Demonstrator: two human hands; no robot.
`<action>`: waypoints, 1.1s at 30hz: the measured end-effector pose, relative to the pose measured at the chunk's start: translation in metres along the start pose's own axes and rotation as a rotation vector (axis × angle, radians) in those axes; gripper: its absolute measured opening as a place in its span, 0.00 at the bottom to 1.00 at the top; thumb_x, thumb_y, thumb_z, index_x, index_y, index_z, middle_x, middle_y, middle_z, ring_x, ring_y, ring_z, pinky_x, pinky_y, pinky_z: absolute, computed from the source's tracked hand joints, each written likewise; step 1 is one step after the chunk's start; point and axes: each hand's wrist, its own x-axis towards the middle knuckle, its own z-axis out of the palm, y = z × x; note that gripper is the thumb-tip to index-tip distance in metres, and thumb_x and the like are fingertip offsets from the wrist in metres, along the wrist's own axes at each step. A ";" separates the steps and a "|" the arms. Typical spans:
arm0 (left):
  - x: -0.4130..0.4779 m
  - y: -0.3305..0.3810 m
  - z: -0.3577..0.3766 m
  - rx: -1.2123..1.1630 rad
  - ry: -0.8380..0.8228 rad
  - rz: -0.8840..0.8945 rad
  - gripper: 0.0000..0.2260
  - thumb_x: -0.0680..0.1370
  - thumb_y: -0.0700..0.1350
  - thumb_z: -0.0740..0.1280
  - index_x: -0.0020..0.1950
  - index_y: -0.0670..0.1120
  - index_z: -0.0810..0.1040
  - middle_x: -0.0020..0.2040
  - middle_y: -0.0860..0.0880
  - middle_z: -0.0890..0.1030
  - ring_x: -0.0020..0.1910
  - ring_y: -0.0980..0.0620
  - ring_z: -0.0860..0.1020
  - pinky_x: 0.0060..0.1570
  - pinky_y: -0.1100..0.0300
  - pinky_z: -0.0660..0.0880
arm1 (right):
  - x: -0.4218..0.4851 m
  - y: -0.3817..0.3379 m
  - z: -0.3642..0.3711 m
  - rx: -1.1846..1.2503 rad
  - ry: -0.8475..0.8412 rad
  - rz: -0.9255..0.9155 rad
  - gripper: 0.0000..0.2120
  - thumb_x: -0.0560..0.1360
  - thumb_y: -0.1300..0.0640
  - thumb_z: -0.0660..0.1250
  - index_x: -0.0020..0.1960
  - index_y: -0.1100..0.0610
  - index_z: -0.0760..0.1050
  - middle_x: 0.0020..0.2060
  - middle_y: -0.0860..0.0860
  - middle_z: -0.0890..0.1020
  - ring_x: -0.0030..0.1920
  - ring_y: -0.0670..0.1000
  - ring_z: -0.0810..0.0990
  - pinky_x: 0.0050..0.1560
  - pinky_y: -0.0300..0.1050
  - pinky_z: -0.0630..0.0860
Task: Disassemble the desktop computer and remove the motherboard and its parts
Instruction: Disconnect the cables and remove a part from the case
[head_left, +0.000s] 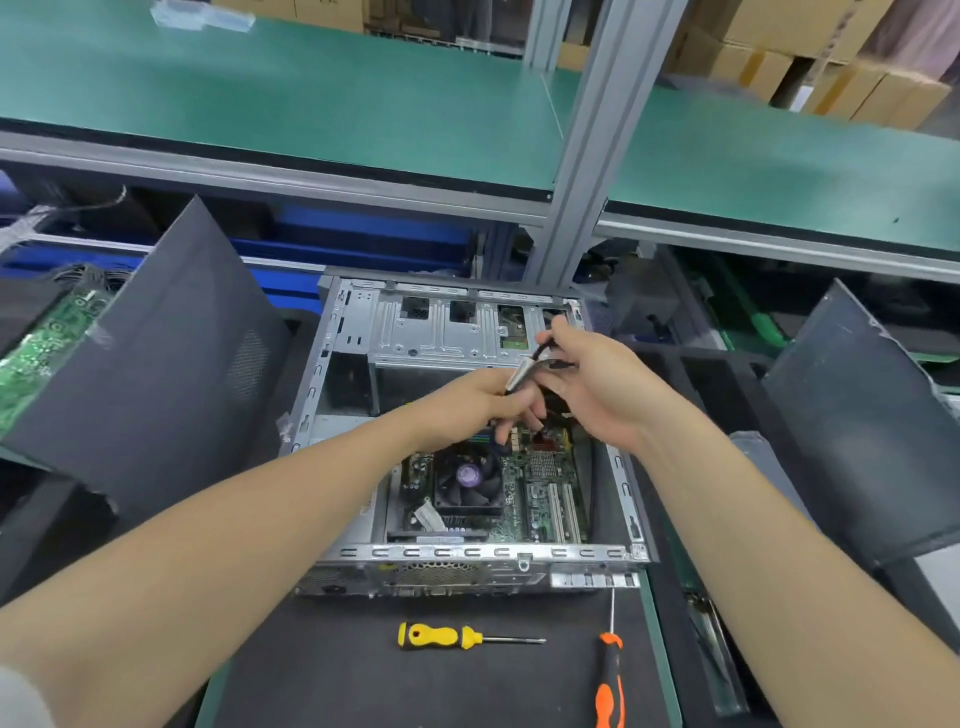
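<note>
Green matting covers the shelf (311, 104) above your bench, split by an aluminium post (597, 156), with cardboard boxes (857, 78) stacked behind it. Below, a black mat (363, 675) carries the open computer case (467, 553), lying flat with its rear ports towards you. A dark side panel (171, 353) leans at the case's left, and a green circuit board (36, 353) lies beyond that panel. Another dark panel (857, 415) leans well off to the right. On the mat just in front of the case lie a yellow screwdriver (441, 636), its tip pointing right, and an orange screwdriver (610, 680), its shaft pointing up at the case's near right corner.

Both your forearms reach in over the near rim and hide part of the case's interior. Your left hand (467, 410) hovers above the middle of the case, fingers curled down and gripping the grey-sleeved end of a cable (519, 374). Your right hand (597, 384) sits just beside it, slightly farther in, fingers bent round the cable's black stretch in front of the metal drive cage (441, 332).

The motherboard (545, 493) lies in the near half of the case, directly below and nearer you than both hands. Its cooler fan (467, 475) sits under your left wrist, and the white slots lie at the right.
</note>
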 end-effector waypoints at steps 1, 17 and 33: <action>-0.002 -0.004 -0.003 -0.079 0.030 -0.014 0.11 0.87 0.43 0.58 0.53 0.41 0.78 0.29 0.49 0.76 0.50 0.44 0.83 0.63 0.50 0.77 | 0.001 0.001 -0.005 -0.031 0.009 -0.004 0.18 0.86 0.47 0.60 0.62 0.62 0.74 0.63 0.60 0.76 0.63 0.55 0.81 0.74 0.54 0.71; -0.012 -0.011 -0.003 -0.215 0.389 -0.186 0.10 0.83 0.37 0.63 0.56 0.50 0.79 0.40 0.46 0.85 0.30 0.52 0.80 0.19 0.63 0.60 | 0.026 0.050 -0.008 -1.491 -0.162 0.303 0.13 0.84 0.64 0.56 0.64 0.65 0.74 0.57 0.60 0.78 0.54 0.59 0.79 0.50 0.48 0.75; -0.017 -0.009 -0.013 -0.246 0.454 -0.065 0.05 0.86 0.42 0.62 0.62 0.46 0.72 0.50 0.50 0.88 0.50 0.52 0.87 0.22 0.60 0.65 | 0.079 0.119 -0.011 -1.496 0.346 0.021 0.07 0.76 0.69 0.70 0.52 0.60 0.78 0.48 0.58 0.82 0.49 0.61 0.82 0.42 0.48 0.77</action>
